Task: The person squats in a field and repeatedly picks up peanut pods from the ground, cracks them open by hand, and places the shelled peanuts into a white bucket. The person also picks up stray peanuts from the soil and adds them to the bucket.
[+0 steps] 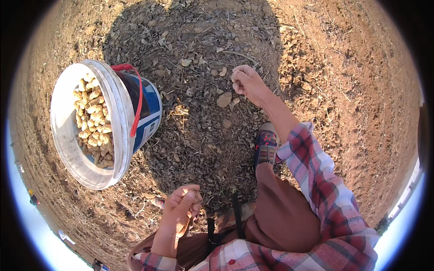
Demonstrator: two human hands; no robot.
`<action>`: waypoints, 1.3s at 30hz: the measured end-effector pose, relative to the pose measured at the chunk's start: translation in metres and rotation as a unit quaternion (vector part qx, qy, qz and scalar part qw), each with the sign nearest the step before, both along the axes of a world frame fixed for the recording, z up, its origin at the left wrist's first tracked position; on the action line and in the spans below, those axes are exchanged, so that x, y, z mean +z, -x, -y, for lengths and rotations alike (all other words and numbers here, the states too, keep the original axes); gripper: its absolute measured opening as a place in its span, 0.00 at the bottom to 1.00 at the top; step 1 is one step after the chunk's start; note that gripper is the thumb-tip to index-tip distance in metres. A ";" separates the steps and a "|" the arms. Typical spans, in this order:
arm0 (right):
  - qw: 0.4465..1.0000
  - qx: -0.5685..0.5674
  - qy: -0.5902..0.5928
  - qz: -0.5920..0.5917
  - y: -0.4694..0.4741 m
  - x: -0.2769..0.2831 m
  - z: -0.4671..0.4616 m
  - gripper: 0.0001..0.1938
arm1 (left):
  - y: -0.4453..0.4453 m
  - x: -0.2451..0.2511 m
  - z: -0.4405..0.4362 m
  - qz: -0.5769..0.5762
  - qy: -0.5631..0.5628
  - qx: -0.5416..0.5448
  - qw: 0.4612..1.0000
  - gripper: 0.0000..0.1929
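Note:
A plastic bucket (pixel 122 135) with a red handle (pixel 139 101) leans towards me at the left, partly filled with unshelled peanuts (pixel 96 115). My right hand (pixel 245 83) is above the shaded soil, its fingers curled round something pale that is mostly hidden, perhaps a peanut. Just left of it a peanut (pixel 222 71) lies on the ground, and another pale pod or leaf (pixel 234 103) lies below, beside a flat clod (pixel 224 100). My left hand (pixel 185 203) is low in the view near my lap, fingers bent over small brownish things, likely peanuts, mostly hidden.
Dry soil with leaf litter (pixel 203 142) and small clods surrounds me. My shoe (pixel 267 144) is planted below my right forearm, and the tip of the other shoe (pixel 158 202) shows left of my left hand. Far off at the left edge is a small figure, possibly a person (pixel 34 200).

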State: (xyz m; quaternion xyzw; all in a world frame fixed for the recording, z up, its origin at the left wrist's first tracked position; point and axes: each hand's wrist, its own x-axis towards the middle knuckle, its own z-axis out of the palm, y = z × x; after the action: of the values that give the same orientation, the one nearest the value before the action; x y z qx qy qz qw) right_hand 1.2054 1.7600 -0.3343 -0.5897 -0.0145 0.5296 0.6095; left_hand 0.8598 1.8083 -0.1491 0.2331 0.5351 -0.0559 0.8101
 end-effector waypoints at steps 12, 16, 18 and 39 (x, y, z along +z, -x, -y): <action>0.996 0.037 0.006 -0.076 0.014 0.012 0.021 0.15 | 0.001 -0.002 -0.006 -0.030 0.018 0.073 0.997 0.10; 0.993 -0.005 -0.038 -0.109 0.015 0.010 0.020 0.19 | 0.001 -0.002 -0.005 -0.007 0.023 0.077 0.997 0.14; 0.990 -0.012 -0.073 -0.122 0.016 0.012 0.019 0.19 | 0.000 -0.006 -0.003 0.008 0.001 0.063 0.998 0.16; 0.900 0.390 -0.194 0.006 0.147 0.108 0.023 0.13 | -0.009 -0.013 0.005 -0.047 -0.086 0.023 0.995 0.16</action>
State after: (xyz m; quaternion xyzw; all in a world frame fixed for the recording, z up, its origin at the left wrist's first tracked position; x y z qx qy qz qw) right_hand 1.0589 1.7374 -0.2260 -0.4097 -0.3497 0.7082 0.4564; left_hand 0.8685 1.8036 -0.1616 0.2869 0.5803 -0.0015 0.7622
